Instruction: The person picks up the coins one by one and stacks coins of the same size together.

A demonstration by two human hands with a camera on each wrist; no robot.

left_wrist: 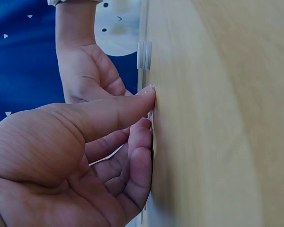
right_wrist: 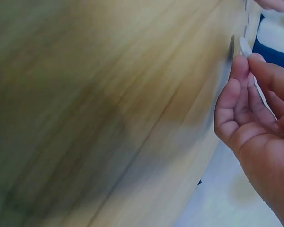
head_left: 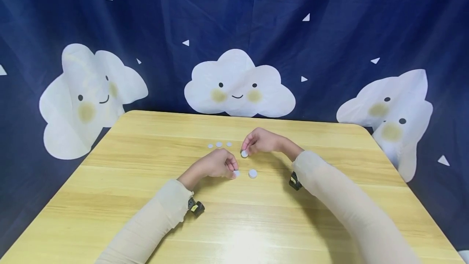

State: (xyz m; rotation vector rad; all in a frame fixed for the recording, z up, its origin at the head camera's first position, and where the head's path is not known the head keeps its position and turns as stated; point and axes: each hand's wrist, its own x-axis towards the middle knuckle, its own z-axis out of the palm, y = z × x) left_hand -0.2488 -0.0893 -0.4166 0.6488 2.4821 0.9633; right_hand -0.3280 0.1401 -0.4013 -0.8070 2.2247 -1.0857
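Observation:
My left hand (head_left: 220,163) is low over the wooden table, thumb and curled fingers pinching the edge of a pale silvery coin (head_left: 237,173) at the tabletop. In the left wrist view, the left hand (left_wrist: 85,151) hides most of that coin. Farther back, my right hand (head_left: 264,140) pinches another coin (head_left: 244,154) between thumb and fingertips. The right wrist view has this coin (right_wrist: 245,47) tilted just off the table, beside a dark round shape that may be its shadow. A short stack of coins (head_left: 253,173) stands right of the left hand, seen edge-on as a stack (left_wrist: 144,55).
Three separate coins lie in a row behind the left hand: a small one (head_left: 210,146), a larger one (head_left: 219,144) and another (head_left: 229,144). The light wooden table (head_left: 278,227) ends at a blue curtain (head_left: 154,23) with printed clouds.

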